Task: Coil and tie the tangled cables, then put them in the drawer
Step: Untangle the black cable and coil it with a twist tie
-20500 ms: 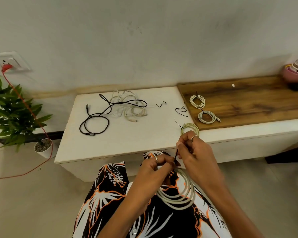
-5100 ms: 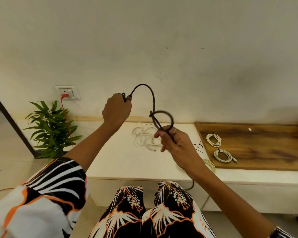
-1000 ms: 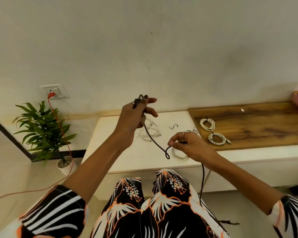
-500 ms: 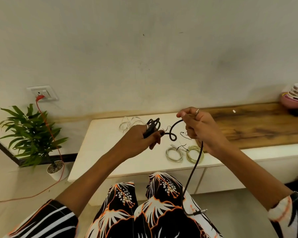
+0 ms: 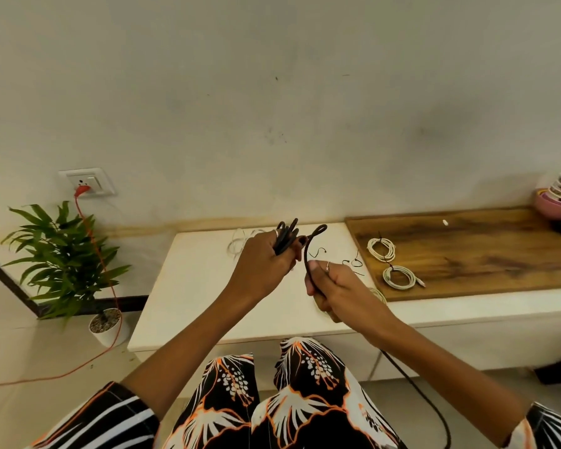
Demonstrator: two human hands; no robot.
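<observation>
My left hand (image 5: 262,266) grips a small bundle of folded loops of the black cable (image 5: 286,237) above the white table (image 5: 195,286). My right hand (image 5: 332,291) grips the same cable a little further along, and a curved stretch arches between the hands. The rest of the cable hangs from my right hand down past my lap to the floor (image 5: 434,413). Two tied white coils (image 5: 382,248) (image 5: 399,277) lie on the wooden board (image 5: 486,254). A loose white cable tangle (image 5: 240,243) lies behind my left hand. Thin black ties (image 5: 353,264) lie on the table.
A potted plant (image 5: 62,260) stands on the floor at left under a wall socket (image 5: 86,182) with an orange cord. Stacked bowls (image 5: 559,202) sit at the far right of the board. Another pale coil (image 5: 378,294) peeks out behind my right wrist.
My left hand rose slightly with the folded loops. My right hand slid down the cable and lowered, now gripping it in a fist closer to the left hand.
</observation>
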